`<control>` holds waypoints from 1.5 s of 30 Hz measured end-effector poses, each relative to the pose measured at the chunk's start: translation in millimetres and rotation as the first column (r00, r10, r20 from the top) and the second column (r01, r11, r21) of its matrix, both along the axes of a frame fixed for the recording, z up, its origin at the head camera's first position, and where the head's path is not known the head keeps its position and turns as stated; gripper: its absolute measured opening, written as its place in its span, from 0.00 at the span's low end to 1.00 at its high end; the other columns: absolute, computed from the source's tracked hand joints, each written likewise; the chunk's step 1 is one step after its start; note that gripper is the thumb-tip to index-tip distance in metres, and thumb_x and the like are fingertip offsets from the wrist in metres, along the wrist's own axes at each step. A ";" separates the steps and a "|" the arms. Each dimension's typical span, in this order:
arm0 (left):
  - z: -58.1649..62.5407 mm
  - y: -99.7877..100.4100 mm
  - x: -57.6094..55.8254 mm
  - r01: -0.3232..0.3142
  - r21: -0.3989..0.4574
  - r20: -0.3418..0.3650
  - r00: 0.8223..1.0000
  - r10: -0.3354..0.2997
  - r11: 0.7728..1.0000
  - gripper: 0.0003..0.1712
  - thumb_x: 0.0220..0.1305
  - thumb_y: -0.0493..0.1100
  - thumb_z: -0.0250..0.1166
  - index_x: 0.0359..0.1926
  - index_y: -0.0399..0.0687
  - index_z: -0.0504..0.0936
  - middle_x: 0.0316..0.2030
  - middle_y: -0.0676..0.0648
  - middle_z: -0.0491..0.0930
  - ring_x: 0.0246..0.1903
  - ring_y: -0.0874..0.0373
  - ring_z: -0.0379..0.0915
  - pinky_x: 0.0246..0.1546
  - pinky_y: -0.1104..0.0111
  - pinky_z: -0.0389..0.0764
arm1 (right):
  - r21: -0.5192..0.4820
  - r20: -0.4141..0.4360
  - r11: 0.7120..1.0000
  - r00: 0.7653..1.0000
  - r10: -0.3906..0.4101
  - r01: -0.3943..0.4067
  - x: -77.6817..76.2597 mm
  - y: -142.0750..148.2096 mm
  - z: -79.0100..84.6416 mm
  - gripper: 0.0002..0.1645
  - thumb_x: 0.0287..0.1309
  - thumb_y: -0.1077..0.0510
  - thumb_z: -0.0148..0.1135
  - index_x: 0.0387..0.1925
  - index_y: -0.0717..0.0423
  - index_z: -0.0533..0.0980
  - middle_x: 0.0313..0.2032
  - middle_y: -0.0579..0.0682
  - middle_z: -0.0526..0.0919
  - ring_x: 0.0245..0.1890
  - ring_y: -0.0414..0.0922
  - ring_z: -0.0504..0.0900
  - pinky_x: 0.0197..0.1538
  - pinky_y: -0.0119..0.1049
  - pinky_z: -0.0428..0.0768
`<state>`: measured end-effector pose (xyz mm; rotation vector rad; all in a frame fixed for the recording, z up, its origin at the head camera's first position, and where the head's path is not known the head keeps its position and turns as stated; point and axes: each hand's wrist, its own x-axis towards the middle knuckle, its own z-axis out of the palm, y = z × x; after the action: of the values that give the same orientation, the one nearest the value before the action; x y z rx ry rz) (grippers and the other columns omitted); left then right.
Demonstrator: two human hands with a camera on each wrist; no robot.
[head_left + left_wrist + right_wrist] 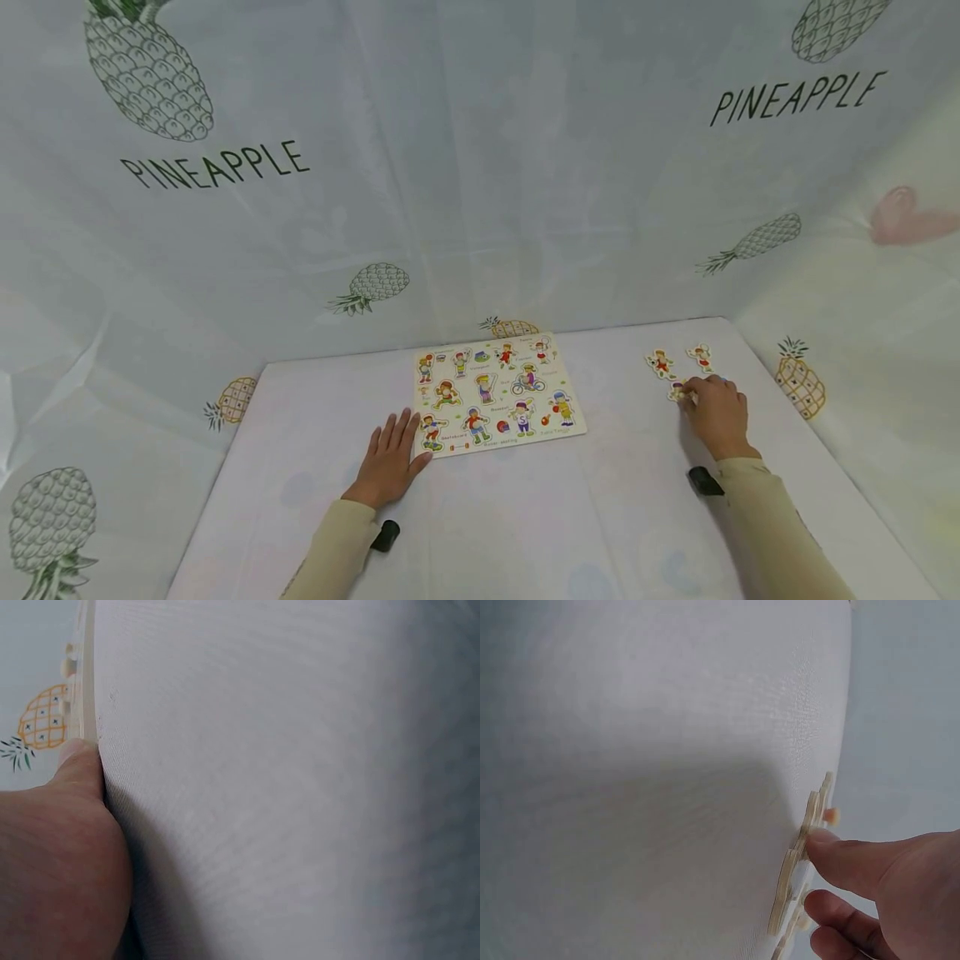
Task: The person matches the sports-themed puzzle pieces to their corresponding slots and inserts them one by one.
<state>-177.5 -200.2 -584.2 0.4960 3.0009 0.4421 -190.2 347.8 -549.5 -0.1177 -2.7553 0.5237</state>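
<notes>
My left hand (387,458) lies flat with fingers spread at the left edge of a wooden puzzle board (465,396) printed with children playing sports. In the left wrist view the thumb (79,761) rests against the board's edge. Over on the right, my right hand (716,414) bends its fingers and thumb around a small figure-shaped puzzle piece (676,390) lying on the table. The right wrist view has the thumb (832,855) at the edge of the thin wooden pieces (782,892). Part of the held piece is hidden behind the fingers.
Two more loose puzzle pieces, one at the left (660,364) and another at the right (701,358), lie just beyond my right hand. A pale cloth covers the table (517,517). Behind it hangs a pineapple-printed curtain (525,183) that also runs along both sides.
</notes>
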 end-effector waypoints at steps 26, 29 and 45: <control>1.4 1.3 -0.9 -0.012 -0.006 0.032 0.999 0.012 1.000 0.46 0.79 0.58 0.58 0.83 0.36 0.53 0.83 0.33 0.49 0.81 0.31 0.42 0.79 0.36 0.46 | -0.049 -0.076 0.989 0.988 0.137 -0.141 5.8 -74.2 17.8 0.09 0.57 0.66 0.78 0.38 0.65 0.86 0.42 0.66 0.84 0.43 0.66 0.79 0.43 0.62 0.75; 0.8 0.7 -1.4 -0.008 -0.006 0.030 1.000 0.008 1.000 0.46 0.79 0.58 0.58 0.83 0.36 0.53 0.83 0.33 0.49 0.81 0.31 0.42 0.79 0.36 0.47 | -0.052 -0.072 0.983 0.982 0.172 -0.176 3.7 -94.0 18.2 0.07 0.57 0.65 0.78 0.37 0.63 0.86 0.41 0.63 0.84 0.43 0.64 0.79 0.45 0.60 0.75; -1.1 -1.0 -2.7 -0.008 -0.019 0.030 1.000 0.009 1.000 0.46 0.79 0.58 0.58 0.83 0.37 0.53 0.83 0.34 0.48 0.82 0.31 0.42 0.79 0.36 0.47 | -0.055 -0.045 0.939 0.941 0.337 -0.339 -8.4 -179.8 4.9 0.08 0.57 0.61 0.80 0.35 0.56 0.86 0.39 0.52 0.81 0.41 0.53 0.77 0.45 0.50 0.77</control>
<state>-180.1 -201.3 -585.3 0.4713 2.9765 0.4178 -198.6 168.0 -544.6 0.3547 -2.7361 0.6915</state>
